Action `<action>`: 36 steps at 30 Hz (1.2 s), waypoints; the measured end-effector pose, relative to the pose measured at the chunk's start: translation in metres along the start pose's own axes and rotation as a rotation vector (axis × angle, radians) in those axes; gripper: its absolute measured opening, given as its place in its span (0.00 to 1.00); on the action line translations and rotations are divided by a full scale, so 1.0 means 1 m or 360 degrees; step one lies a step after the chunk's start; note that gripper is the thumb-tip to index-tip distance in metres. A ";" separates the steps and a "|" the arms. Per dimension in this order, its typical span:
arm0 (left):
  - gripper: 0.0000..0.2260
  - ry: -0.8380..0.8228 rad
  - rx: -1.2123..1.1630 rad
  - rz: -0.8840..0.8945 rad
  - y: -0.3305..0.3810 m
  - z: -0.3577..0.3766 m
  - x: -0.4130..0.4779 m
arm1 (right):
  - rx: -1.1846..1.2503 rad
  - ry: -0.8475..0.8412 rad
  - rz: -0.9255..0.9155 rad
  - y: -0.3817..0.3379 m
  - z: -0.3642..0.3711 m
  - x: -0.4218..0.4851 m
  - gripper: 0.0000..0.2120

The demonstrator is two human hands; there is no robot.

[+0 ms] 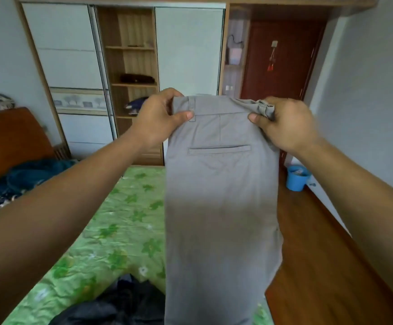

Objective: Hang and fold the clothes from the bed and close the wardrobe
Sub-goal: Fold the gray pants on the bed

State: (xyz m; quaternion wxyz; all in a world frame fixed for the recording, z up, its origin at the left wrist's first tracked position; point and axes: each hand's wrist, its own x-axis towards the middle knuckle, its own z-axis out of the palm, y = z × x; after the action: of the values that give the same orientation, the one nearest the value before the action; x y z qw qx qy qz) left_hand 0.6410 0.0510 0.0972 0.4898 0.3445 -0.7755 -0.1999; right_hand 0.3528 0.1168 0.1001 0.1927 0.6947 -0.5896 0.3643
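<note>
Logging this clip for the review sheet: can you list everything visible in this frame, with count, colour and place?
trousers: one pair, grey, held up by the waistband, centre
bed: one, green leaf-patterned cover, lower left
dark clothes: one heap, black, on the bed at the bottom edge
blue clothes: one heap, dark blue, on the bed by the headboard
headboard: one, brown, left
wardrobe: one, white doors, back wall, middle section open
shelves: several, wooden, in the open section, dark items on two
bucket: one, blue, on the floor at right
door: one, dark red, back right
left hand: grips the waistband's left end
right hand: grips the waistband's bunched right end
</note>
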 end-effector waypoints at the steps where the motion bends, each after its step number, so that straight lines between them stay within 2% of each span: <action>1: 0.09 -0.0063 0.0046 -0.0049 -0.021 0.009 -0.001 | -0.0090 -0.0064 0.0027 0.007 0.021 -0.006 0.16; 5: 0.10 -0.0299 0.0429 -0.0108 -0.106 0.047 -0.019 | -0.0295 -0.0405 0.0303 0.031 0.109 -0.043 0.19; 7: 0.08 -0.0451 0.0615 -0.0102 -0.146 0.067 -0.033 | -0.0272 -0.0621 0.0438 0.039 0.153 -0.067 0.18; 9: 0.06 -0.0607 0.0793 -0.0181 -0.186 0.090 -0.051 | -0.0189 -0.0819 0.0476 0.048 0.195 -0.092 0.15; 12: 0.04 -0.0799 0.0989 -0.0338 -0.242 0.126 -0.081 | -0.0019 -0.1104 0.0468 0.066 0.255 -0.123 0.18; 16: 0.04 -0.0844 0.0934 -0.0567 -0.303 0.167 -0.105 | 0.0264 -0.1332 0.0662 0.093 0.324 -0.144 0.15; 18: 0.05 -0.0799 0.0852 -0.0679 -0.329 0.188 -0.103 | 0.0406 -0.1339 0.0920 0.105 0.355 -0.141 0.07; 23: 0.03 -0.0522 0.0632 -0.0872 -0.406 0.234 -0.043 | 0.0690 -0.1167 0.1234 0.149 0.439 -0.098 0.07; 24: 0.06 -0.0442 0.0569 -0.0867 -0.426 0.245 -0.024 | 0.0747 -0.1104 0.1272 0.162 0.461 -0.086 0.08; 26: 0.21 -0.0420 0.0473 -0.0868 -0.463 0.265 0.003 | 0.0832 -0.0959 0.1332 0.185 0.500 -0.070 0.22; 27: 0.29 -0.0490 0.0495 -0.0888 -0.482 0.276 0.006 | 0.0783 -0.0917 0.1316 0.196 0.519 -0.070 0.29; 29: 0.35 -0.0676 0.0630 -0.0958 -0.517 0.299 -0.015 | 0.0519 -0.1049 0.1183 0.212 0.556 -0.096 0.35; 33: 0.33 -0.1223 0.0756 -0.1085 -0.556 0.343 -0.130 | 0.0175 -0.1846 0.0868 0.205 0.607 -0.223 0.34; 36: 0.34 -0.1626 0.0813 -0.1157 -0.570 0.368 -0.222 | -0.0044 -0.2225 0.0569 0.183 0.621 -0.322 0.35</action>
State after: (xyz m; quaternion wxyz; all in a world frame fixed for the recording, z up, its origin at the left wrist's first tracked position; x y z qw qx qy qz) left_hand 0.5661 -0.1856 -0.5722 -0.1335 0.5506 -0.7674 -0.3003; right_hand 0.3376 -0.1399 -0.5755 -0.2834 0.6557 -0.6842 -0.1469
